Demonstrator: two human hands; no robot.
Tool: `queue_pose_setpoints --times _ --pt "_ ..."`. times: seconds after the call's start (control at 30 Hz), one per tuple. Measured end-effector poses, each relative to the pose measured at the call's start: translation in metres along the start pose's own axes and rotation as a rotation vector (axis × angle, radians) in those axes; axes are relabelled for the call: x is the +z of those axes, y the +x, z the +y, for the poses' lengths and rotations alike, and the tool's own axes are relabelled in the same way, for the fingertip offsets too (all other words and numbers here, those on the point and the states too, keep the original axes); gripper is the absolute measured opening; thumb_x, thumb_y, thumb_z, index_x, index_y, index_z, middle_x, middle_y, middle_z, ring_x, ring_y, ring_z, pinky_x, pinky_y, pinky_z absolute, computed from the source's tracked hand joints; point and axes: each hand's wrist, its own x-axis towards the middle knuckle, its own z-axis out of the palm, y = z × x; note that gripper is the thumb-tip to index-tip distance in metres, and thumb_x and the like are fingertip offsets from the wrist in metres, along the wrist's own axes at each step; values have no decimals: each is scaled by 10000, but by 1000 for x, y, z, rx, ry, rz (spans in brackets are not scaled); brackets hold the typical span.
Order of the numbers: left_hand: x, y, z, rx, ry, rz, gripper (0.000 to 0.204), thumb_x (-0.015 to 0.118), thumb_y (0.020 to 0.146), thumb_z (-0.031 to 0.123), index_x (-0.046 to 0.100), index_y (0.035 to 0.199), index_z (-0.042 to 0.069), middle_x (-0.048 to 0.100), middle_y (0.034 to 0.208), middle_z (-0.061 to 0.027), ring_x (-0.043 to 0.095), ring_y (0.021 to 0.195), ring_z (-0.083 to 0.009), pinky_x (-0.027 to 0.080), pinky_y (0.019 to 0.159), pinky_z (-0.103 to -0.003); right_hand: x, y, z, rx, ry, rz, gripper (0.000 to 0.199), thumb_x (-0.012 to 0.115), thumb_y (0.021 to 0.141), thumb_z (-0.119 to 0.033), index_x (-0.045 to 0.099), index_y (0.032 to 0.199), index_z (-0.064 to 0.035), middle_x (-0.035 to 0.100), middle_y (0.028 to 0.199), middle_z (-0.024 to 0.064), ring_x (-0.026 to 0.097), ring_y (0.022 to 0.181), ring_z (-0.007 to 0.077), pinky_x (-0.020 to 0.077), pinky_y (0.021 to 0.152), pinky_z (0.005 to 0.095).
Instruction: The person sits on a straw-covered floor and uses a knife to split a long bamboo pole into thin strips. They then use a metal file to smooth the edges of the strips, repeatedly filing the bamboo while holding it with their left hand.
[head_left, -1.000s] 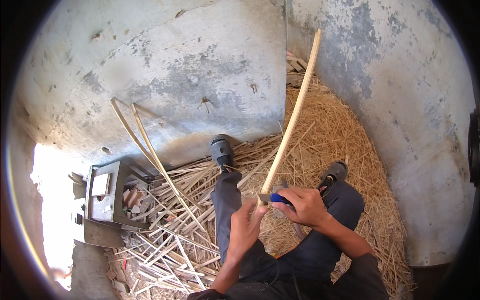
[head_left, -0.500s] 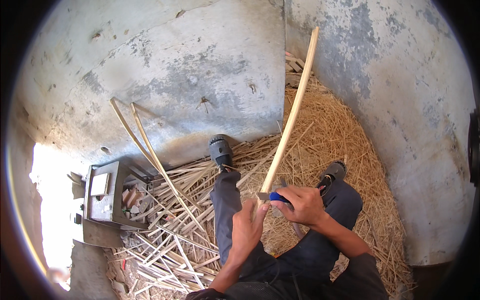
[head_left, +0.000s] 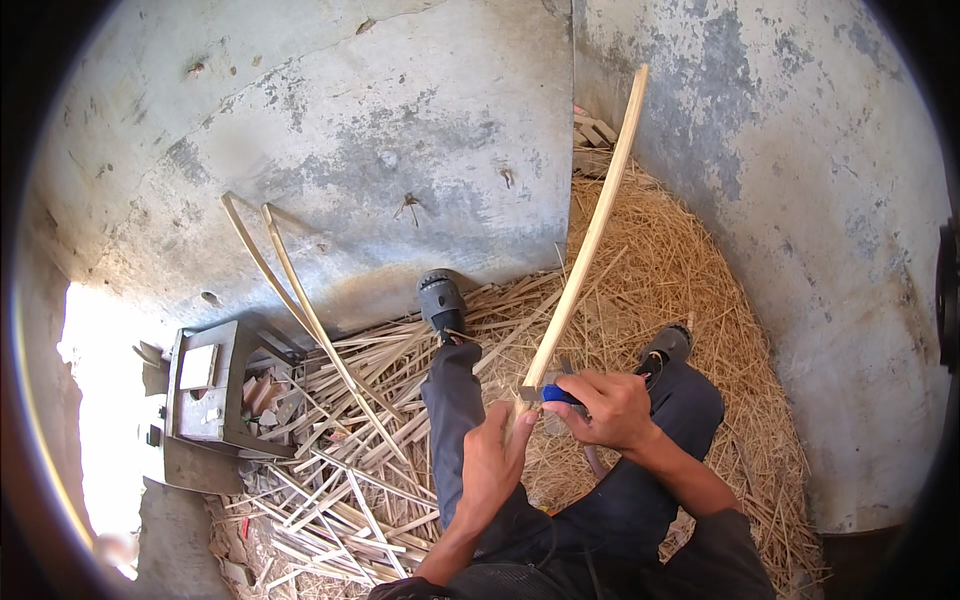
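Observation:
A long pale strip of split wood or bamboo (head_left: 592,245) slants up and away from my lap, its far end near the wall corner. My left hand (head_left: 490,450) is closed round its near end. In my right hand (head_left: 612,410) is a knife (head_left: 560,394) with a blue handle, gripped in closed fingers. The short dark blade lies across the strip just beyond my left thumb and touches it. My fingers hide the strip's lowest part.
Split strips (head_left: 350,510) lie piled at left, and shavings (head_left: 690,260) cover the floor at right. Two long strips (head_left: 300,300) lean on the grey wall (head_left: 400,130). A wooden box-like stool (head_left: 215,385) lies by the bright opening. My shoes (head_left: 440,298) flank the strip.
The strip's far end has shifted slightly right and down. The blade stays across the strip near my left thumb, and both hands have hardly moved.

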Motion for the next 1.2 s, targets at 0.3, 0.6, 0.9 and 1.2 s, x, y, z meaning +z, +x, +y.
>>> queue_pose_setpoints --times 0.3,0.6,0.9,1.2 --pt "-5 -6 -1 78 36 14 256 659 998 228 581 987 -15 617 710 -241 614 642 -439 464 578 -441 -5 4 4 5 -53 45 267 769 868 -364 707 948 -117 619 684 21 618 525 209 474 477 336" --pt "-9 -14 -5 67 17 -13 259 665 993 228 577 981 -15 620 714 -243 618 666 -455 464 583 -453 -12 3 2 31 -72 24 262 754 893 -373 719 938 -117 638 698 25 619 514 204 470 467 340" --pt "-23 -54 -33 -92 62 -128 251 680 982 246 628 983 0 645 724 -217 657 682 -422 489 603 -428 -43 19 45 216 -132 185 356 679 963 -413 730 972 -61 699 735 92 684 584 249 506 512 339" --pt "-37 -79 -58 -106 75 -166 262 683 983 251 632 966 -5 610 671 -194 610 591 -383 466 569 -410 -69 47 103 304 -190 153 414 619 993 -473 722 964 -73 642 645 93 616 525 251 461 508 364"
